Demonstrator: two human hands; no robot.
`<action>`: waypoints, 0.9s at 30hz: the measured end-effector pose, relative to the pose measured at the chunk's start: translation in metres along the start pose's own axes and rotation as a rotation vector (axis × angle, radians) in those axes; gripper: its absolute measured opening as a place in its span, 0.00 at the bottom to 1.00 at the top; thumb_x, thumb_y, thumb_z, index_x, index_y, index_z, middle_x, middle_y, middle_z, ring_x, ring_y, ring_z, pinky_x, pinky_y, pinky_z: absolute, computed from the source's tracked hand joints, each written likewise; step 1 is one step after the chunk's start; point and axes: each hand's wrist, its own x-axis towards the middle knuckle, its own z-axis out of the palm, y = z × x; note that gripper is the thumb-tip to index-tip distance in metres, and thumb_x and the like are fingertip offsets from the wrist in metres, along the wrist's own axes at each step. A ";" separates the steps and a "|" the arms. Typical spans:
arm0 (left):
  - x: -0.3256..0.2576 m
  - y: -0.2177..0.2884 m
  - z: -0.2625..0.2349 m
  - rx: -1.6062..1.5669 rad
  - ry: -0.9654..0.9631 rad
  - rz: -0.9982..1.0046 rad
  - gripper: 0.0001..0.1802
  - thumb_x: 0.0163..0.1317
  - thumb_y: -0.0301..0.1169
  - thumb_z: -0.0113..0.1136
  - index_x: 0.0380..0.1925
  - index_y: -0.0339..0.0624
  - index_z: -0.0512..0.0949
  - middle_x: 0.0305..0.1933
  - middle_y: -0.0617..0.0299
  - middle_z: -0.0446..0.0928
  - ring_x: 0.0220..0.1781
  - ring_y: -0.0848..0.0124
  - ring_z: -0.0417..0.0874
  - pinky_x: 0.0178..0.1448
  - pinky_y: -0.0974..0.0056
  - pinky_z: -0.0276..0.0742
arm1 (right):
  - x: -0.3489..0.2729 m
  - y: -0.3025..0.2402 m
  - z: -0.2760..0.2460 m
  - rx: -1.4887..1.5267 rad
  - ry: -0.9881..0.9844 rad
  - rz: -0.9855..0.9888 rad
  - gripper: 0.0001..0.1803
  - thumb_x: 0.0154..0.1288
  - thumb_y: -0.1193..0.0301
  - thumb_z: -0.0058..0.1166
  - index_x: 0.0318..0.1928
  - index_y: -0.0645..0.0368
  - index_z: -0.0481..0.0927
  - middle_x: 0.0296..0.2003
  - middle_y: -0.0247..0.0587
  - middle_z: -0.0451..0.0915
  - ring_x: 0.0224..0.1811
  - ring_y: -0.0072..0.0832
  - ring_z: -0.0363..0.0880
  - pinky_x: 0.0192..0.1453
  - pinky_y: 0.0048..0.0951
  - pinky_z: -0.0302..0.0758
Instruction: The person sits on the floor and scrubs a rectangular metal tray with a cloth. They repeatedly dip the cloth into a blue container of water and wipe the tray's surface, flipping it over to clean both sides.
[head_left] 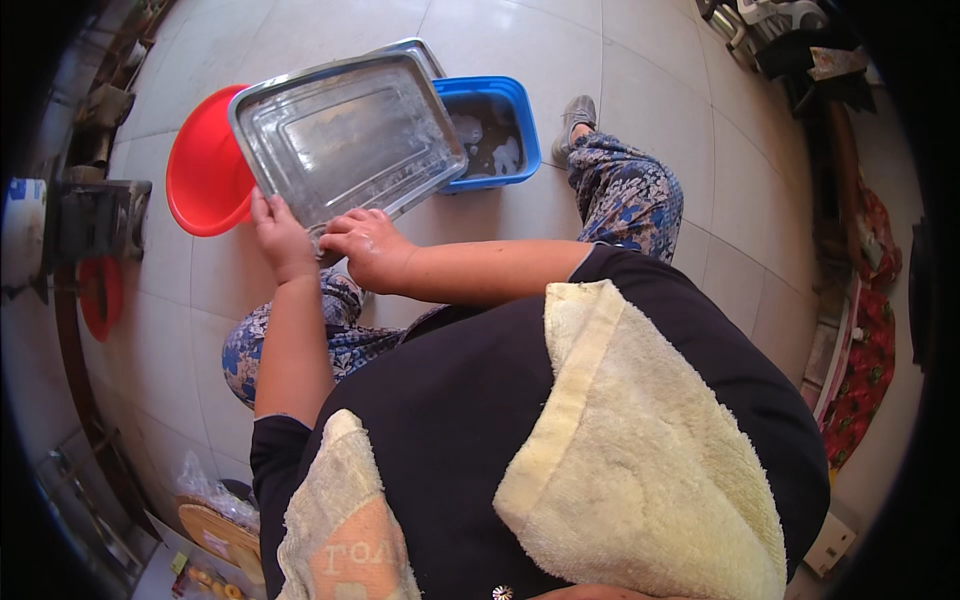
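Two bare hands work at one metal tray (350,140), which tilts above a tiled floor (640,90) between the knees of a seated person in flowered trousers (628,190). The left hand (283,237) grips the tray's near-left edge, its fingers closed on the rim; the right hand (368,248), flecked with what look like suds, bends its fingers at the near corner, though whether they pinch a scrubber or only the metal cannot be told. Beyond the tray, partly covered by it in this view, stand a red basin (200,170) to the left and a blue tub (528,135) of murky, foam-patched water (485,130) to the right, with the edge of a second tray (428,52) showing behind. Scrubbing the near corner appears to be the step in hand; the next move likely calls for a steady left grip while the right hand works along the rim.
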 end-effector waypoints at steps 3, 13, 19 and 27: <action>0.004 -0.004 -0.006 -0.026 0.028 -0.042 0.22 0.71 0.30 0.44 0.63 0.32 0.62 0.57 0.54 0.71 0.56 0.68 0.72 0.61 0.66 0.65 | -0.007 0.041 0.005 -0.055 0.061 -0.075 0.19 0.49 0.80 0.48 0.41 0.49 0.81 0.44 0.36 0.80 0.50 0.40 0.75 0.54 0.40 0.72; 0.005 0.030 0.005 -0.130 -0.081 -0.081 0.23 0.71 0.30 0.44 0.63 0.33 0.61 0.60 0.53 0.69 0.58 0.68 0.70 0.63 0.65 0.62 | -0.010 0.246 -0.035 -0.087 -0.281 0.550 0.10 0.56 0.62 0.56 0.36 0.51 0.84 0.39 0.43 0.82 0.45 0.43 0.79 0.49 0.40 0.76; 0.015 0.030 0.006 -0.285 -0.158 -0.172 0.24 0.67 0.28 0.42 0.62 0.32 0.62 0.59 0.54 0.69 0.57 0.68 0.71 0.62 0.65 0.65 | -0.024 0.305 -0.059 -0.336 0.176 0.887 0.13 0.58 0.66 0.54 0.42 0.58 0.79 0.44 0.50 0.78 0.50 0.44 0.77 0.54 0.42 0.75; 0.034 0.033 -0.001 -0.372 -0.314 -0.449 0.15 0.61 0.27 0.42 0.47 0.36 0.71 0.45 0.57 0.76 0.46 0.66 0.79 0.50 0.63 0.76 | -0.025 0.345 0.008 -0.200 -0.459 0.966 0.21 0.57 0.61 0.55 0.46 0.63 0.80 0.47 0.60 0.77 0.52 0.48 0.77 0.57 0.40 0.73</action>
